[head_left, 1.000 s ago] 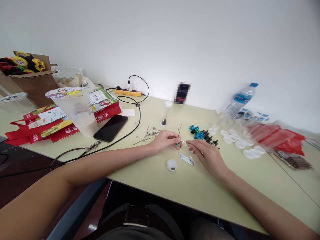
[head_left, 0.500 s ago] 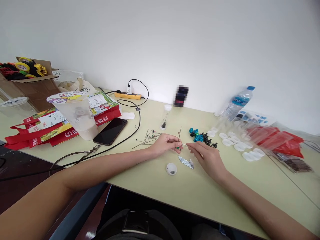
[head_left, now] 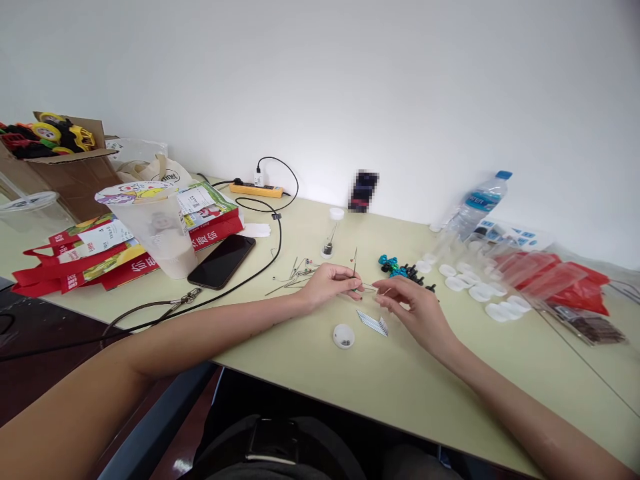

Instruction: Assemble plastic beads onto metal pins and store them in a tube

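Note:
My left hand (head_left: 333,287) pinches a thin metal rod (head_left: 355,261) that stands upright between thumb and fingers, with a small bead near its top. Just to the right, my right hand (head_left: 413,303) is closed at the fingertips around a thin piece of wire (head_left: 370,288). Below the hands lie a row of thin silvery rods (head_left: 372,323) and a small white cap (head_left: 343,337) with tiny metal parts inside. Loose rods (head_left: 293,277) are scattered left of my left hand. Behind stands a clear tube (head_left: 329,243) holding rods.
Blue and black knobs (head_left: 397,267) and white caps (head_left: 467,287) lie to the right, near a water bottle (head_left: 477,203) and red plastic (head_left: 555,280). At left are a phone (head_left: 223,262), a cup (head_left: 155,230), a black cable (head_left: 280,247) and a cardboard box (head_left: 75,183).
The upright rod in my left hand has shifted slightly left. My right hand's fingers have moved a little and its wrist has turned slightly.

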Demonstrator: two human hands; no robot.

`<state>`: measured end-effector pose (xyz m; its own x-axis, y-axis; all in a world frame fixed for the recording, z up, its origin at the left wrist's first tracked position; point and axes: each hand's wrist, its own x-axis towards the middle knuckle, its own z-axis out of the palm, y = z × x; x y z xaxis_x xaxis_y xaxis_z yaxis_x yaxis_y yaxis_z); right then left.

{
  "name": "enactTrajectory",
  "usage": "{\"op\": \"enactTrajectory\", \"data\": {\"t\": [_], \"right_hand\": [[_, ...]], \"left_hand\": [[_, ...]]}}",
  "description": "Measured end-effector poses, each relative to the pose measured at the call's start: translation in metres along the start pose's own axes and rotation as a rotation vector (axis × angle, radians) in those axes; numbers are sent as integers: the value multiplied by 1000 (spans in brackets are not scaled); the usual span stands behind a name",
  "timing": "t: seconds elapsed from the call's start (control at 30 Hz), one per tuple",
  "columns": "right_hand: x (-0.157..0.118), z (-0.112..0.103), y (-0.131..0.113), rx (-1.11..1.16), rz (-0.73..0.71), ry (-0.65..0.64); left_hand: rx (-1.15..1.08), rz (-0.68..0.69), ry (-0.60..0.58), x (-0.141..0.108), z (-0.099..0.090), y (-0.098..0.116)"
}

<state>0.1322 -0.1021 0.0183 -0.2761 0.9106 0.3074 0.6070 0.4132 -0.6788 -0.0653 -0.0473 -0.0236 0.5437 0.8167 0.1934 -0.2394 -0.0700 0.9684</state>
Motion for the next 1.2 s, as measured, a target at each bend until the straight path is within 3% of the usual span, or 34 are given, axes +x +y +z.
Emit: {"op": "enactTrajectory", "data": {"t": [0.07,0.23,0.4,0.47,0.57,0.7,0.8,1.03,1.2], "right_hand": [[-1,0,0,-54,-34,13],[-2,0,0,68,45,-45],[-3,0,6,-436,-240,112],[-3,0,7,-506,-309,113],[-3,2,4,-376,-222,63],[-1,4,-2,85,70,-77],[1,5,-5,330,182,-147],[0,4,-7,498,323,-168],[2,3,-6,519,301,-129]], "left_hand": [[19,-14,-11,-1,1,1],[58,-8,-62,-3,4,4],[9,-32,-21,-2,2,4],[9,-27,-28,-2,2,4],[22,-13,-41,-2,2,3],[39,-6,-49,-1,2,2],[48,8,-69,-1,2,2],[126,41,-62,-3,5,2],[96,51,-53,-2,5,2]]}}
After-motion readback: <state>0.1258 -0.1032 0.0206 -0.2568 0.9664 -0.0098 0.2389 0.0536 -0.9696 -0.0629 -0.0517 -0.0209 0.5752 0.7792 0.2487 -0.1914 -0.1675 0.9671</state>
